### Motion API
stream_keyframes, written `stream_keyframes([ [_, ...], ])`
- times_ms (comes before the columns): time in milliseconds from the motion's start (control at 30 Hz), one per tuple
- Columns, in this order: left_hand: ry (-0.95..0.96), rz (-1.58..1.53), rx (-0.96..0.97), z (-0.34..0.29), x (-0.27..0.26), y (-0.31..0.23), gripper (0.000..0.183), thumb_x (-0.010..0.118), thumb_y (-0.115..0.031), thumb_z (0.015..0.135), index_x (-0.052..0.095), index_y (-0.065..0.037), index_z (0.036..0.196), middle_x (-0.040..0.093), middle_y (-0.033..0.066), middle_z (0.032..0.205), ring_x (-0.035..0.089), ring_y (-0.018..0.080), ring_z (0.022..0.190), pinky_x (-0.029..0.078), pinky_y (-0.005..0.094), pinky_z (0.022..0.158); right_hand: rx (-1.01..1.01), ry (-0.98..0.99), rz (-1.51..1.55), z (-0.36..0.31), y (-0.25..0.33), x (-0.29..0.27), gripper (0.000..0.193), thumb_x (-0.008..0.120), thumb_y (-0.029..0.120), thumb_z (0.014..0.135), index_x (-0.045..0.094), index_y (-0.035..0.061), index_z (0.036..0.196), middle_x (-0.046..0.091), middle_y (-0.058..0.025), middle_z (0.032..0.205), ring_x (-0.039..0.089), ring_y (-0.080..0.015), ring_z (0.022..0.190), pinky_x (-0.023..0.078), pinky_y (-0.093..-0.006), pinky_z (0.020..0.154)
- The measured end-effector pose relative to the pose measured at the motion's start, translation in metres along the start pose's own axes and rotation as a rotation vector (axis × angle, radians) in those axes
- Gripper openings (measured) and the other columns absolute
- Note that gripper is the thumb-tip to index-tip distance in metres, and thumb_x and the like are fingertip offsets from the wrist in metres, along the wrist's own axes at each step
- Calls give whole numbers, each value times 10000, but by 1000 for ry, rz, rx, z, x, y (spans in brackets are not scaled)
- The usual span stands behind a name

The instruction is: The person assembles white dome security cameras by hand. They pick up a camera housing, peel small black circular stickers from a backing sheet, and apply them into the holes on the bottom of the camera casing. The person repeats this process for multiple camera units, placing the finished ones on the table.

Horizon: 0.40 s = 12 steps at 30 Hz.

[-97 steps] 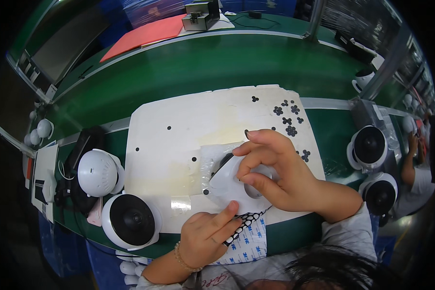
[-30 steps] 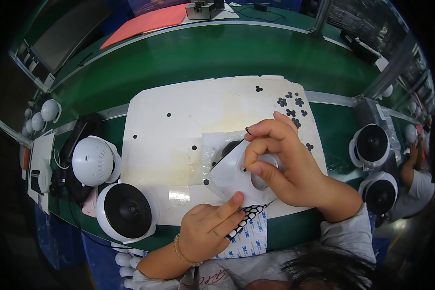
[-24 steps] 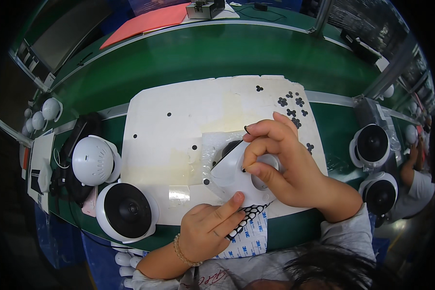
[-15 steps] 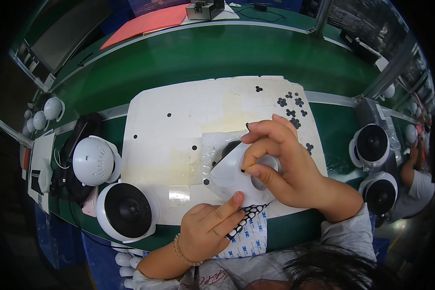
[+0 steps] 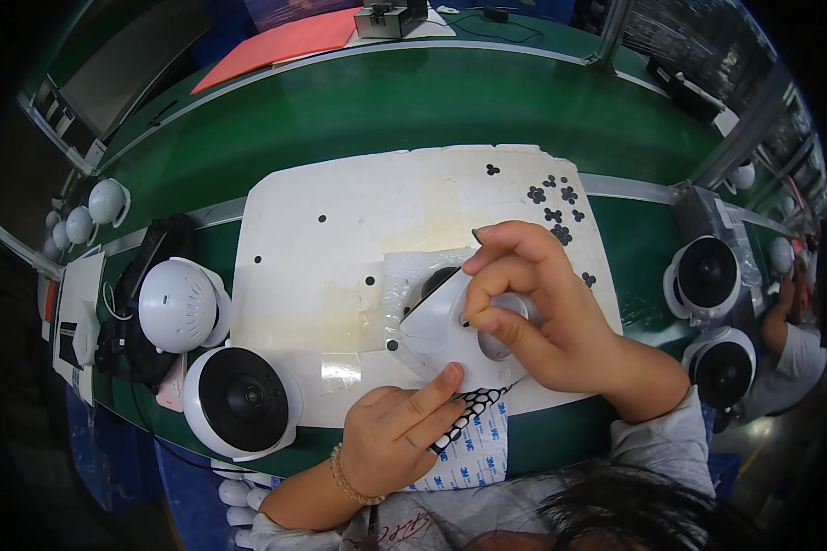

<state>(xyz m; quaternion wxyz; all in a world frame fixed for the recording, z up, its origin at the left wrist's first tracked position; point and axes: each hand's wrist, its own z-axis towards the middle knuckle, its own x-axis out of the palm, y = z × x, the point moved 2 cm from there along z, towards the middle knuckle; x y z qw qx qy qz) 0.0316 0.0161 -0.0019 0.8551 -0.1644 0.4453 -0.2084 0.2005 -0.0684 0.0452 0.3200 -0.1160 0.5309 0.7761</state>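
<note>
Left hand (image 5: 400, 441): fingers curled, pinching perforated black-dotted sheet (image 5: 464, 418) at near edge | white glossy camera base (image 5: 459, 331): centre of white foam mat (image 5: 340, 266) | right hand (image 5: 542, 312): fingertips grasping base from right.

Table (image 5: 358, 101): green. Work board (image 5: 340, 220): white, black dots. Camera housing (image 5: 450, 331): white. Sticker sheet (image 5: 469, 418): black dot pattern.
</note>
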Motion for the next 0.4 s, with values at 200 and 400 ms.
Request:
stream_keyframes([
  [200,-16,-2,10,-1,1,1,270,600,2,550,642,-33,815,571,107,1144,550,145,565,447,255,558,-30,-23,-68,-1,-1,1,523,553,33,808,266,16,1246,555,-13,838,484,-170,985,227,-376,957],
  [400,1,10,7,-1,1,1,272,603,-1,552,644,-36,818,568,113,1149,551,146,573,448,256,561,-80,-79,-228,-4,5,2,535,555,23,780,297,59,1248,576,21,847,529,-182,980,155,-469,983],
])
